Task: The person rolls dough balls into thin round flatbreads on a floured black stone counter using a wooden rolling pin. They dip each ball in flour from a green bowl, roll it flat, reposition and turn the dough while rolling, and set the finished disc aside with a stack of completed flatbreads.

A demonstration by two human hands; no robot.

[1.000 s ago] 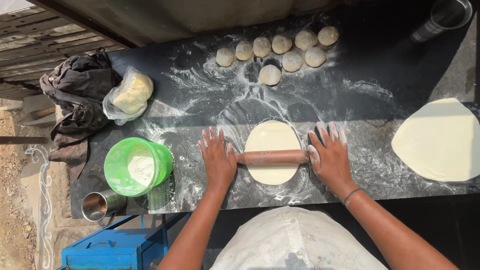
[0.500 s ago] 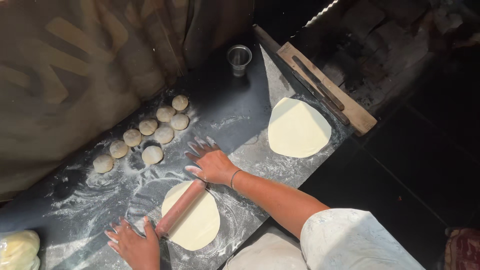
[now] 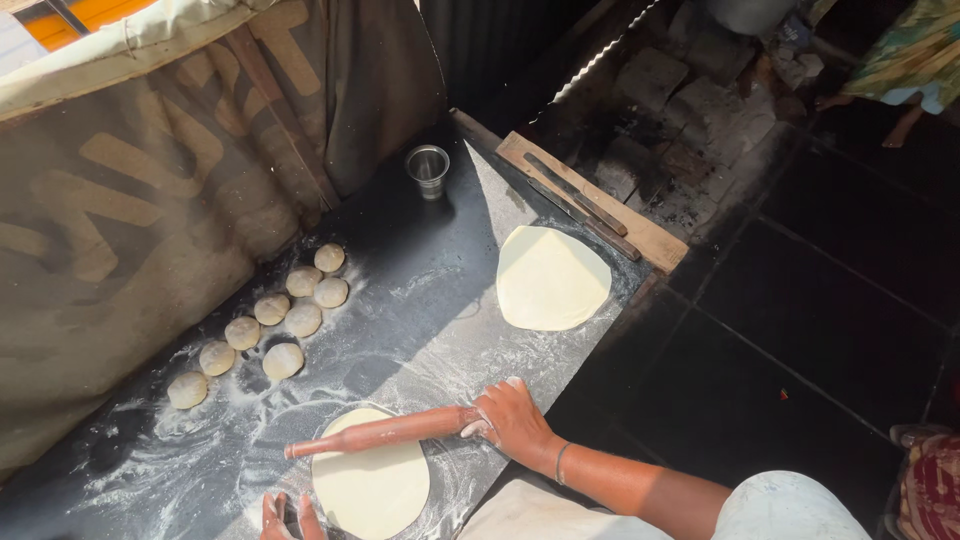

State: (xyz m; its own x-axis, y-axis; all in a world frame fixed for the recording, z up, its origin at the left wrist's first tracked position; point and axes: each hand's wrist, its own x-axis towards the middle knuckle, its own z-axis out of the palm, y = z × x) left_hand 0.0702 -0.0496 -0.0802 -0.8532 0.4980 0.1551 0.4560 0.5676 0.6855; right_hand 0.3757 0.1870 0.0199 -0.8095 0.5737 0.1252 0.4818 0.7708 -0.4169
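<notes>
- Our right hand (image 3: 512,420) is clamped on the right end of the wooden rolling pin (image 3: 385,432), fingers curled over it, wrist bent, a thin bangle on the forearm that runs off toward 4 o'clock.
- Our left hand (image 3: 290,517) shows only as fingertips at the bottom edge, spread flat on the floured surface just at 7 o'clock of the dough disc; it is off the pin and grips nothing.
- We see the pin lying across the top edge of the flat dough disc (image 3: 371,482), its long axis running from about 8 o'clock up to 2 o'clock, the free end pointing left.
- We work on a dark countertop (image 3: 440,270), heavily dusted with white flour around the disc.
- Toward 11 o'clock from the pin, eight dough balls (image 3: 283,360) sit in a loose double row.
- At 1 o'clock, well apart, lies a finished rolled round (image 3: 552,277), with a wooden board (image 3: 590,203) just beyond it.
- At 12 o'clock a steel cup (image 3: 428,169) stands upright near the counter's far edge.
- Brown tarpaulin (image 3: 150,200) hangs behind the counter; dark floor tiles (image 3: 800,330) and sooty bricks (image 3: 680,110) lie to the right.
</notes>
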